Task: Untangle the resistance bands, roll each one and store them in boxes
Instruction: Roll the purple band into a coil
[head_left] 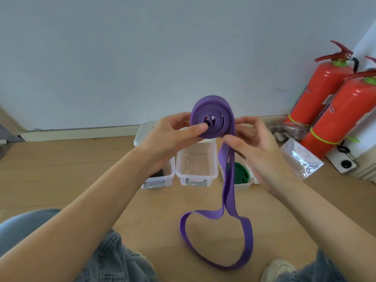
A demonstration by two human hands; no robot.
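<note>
Head view, one item in hand. Purple resistance band: partly wound into a flat coil held up in front of the wall, its loose length hanging down to a loop on the wooden floor. Left hand: fingers curled round the coil, thumb pressed at its centre. Right hand: thumb and fingers pinching the band where it leaves the coil.

On the floor beneath: three clear plastic boxes in a row. Left box holds something black; middle box holds no band; right box holds a rolled green band. Clear lid near two red fire extinguishers.
</note>
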